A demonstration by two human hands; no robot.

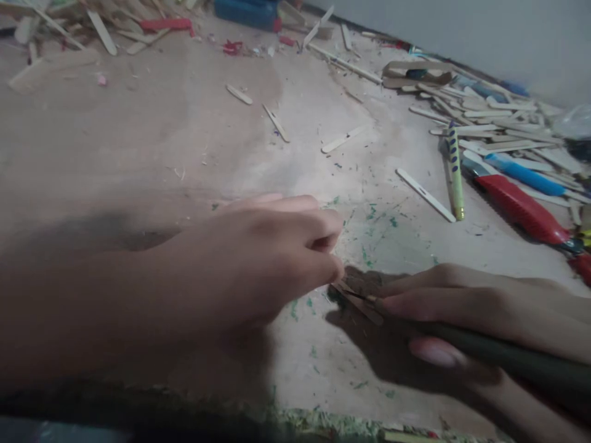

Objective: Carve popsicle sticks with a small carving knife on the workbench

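My left hand [277, 252] is closed in a pinch over the near part of the table, thumb and fingertips on one end of a small wooden craft stick [367, 311]. Most of the stick's far end is hidden under those fingers. From the right, my right hand [475, 307] grips a dark-handled tool [489, 344] with a thin pointed tip, held much like a pen. Its tip reaches the craft stick beside my left fingertips; whether it touches the wood I cannot tell. Hand shadows darken the spot.
Loose craft sticks [503, 129] are piled at the right, near a red-handled tool [521, 206], a blue tube [526, 174] and a yellow-green dotted stick [455, 172]. One craft stick [425, 195] lies nearby. More wood scraps [55, 67] lie back left. A rough table edge [323, 421] runs in front.
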